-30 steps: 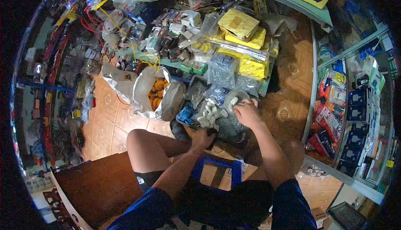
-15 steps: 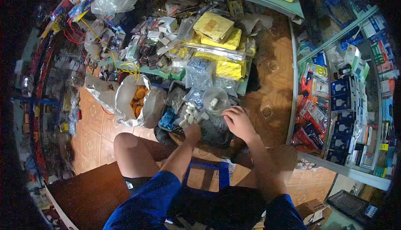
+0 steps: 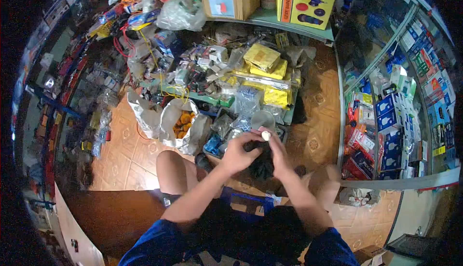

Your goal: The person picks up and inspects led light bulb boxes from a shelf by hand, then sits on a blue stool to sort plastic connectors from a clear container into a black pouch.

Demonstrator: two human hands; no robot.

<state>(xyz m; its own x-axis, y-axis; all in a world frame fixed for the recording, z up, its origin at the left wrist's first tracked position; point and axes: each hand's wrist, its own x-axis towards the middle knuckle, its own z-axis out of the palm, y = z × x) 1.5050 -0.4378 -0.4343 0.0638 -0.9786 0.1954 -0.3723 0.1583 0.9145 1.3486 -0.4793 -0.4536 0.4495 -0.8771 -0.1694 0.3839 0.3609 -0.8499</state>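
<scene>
While the person is sitting low over the orange tiled floor (image 3: pixel 123 155), both hands are meeting at the middle of the view. The right hand (image 3: pixel 276 151) is pinching one small, round, off-white plastic piece (image 3: pixel 265 135) between its fingers, closed on it. The left hand (image 3: pixel 238 153) is touching the same piece from nine o'clock, its fingers curled against a dark crumpled bag (image 3: pixel 260 162) below; whether they are gripping anything I cannot tell. Just beyond the piece, at twelve o'clock, one clear round plastic cup (image 3: pixel 263 119) is standing. At ten o'clock of the hands, one white crinkled plastic sack (image 3: pixel 170 121) is lying open, showing several orange rounded parts (image 3: pixel 184 123). Farther off at twelve o'clock, several flat yellow packets (image 3: pixel 263 58) are lying stacked among clear bags. At three o'clock, one glass-fronted shelf unit (image 3: pixel 386 116) is holding many blue boxes.
</scene>
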